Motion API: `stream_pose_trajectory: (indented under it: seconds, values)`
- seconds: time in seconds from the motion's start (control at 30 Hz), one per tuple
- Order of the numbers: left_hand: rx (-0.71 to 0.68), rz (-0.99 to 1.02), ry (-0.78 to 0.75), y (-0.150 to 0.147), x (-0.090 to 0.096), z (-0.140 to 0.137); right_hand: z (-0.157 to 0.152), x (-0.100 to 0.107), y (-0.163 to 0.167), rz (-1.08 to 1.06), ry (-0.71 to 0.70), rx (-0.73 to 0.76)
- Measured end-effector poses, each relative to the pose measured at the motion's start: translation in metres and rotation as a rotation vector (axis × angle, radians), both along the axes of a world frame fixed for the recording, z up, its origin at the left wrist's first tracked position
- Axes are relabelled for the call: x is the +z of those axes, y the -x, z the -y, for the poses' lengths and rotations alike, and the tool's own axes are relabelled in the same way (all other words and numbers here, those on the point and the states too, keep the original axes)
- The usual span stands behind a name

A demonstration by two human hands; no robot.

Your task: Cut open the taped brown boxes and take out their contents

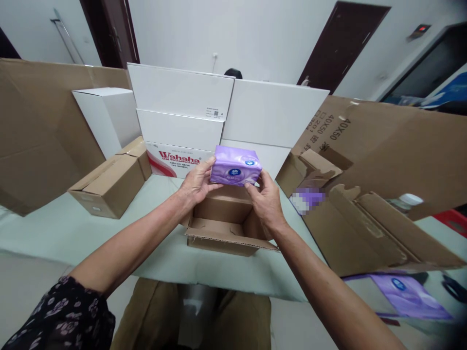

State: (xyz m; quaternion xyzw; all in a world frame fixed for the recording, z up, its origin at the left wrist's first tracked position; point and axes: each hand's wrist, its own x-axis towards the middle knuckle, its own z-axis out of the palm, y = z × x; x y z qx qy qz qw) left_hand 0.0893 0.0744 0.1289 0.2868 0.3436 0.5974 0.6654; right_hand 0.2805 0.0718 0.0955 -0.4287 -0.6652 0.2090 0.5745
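Observation:
A purple pack of tissues [233, 163] with a blue oval logo is held up between both hands. My left hand [200, 181] grips its left end, thumb low on the front. At the right end, my right hand [265, 197] closes on the lower corner. Below the pack an open cardboard box [222, 243] stands on the table, its flaps spread outward. The inside that shows is bare brown cardboard; the pack and my hands hide part of its far side.
On the left lies a closed brown carton [109, 187]. White Wahaha carton panels [182, 92] stand behind. To the right are another open carton [350, 238], a purple tissue packet [412, 296] and black scissors [454, 288]. The pale green table cloth [156, 253] ends near my knees.

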Motion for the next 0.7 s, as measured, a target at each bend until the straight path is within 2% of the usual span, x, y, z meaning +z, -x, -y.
stream_pose_trajectory:
  seconds: [0.7]
  values:
    - [-0.019,-0.016,0.015,0.0,-0.006,0.002,0.011,0.002,-0.006,0.01,0.017,0.005]
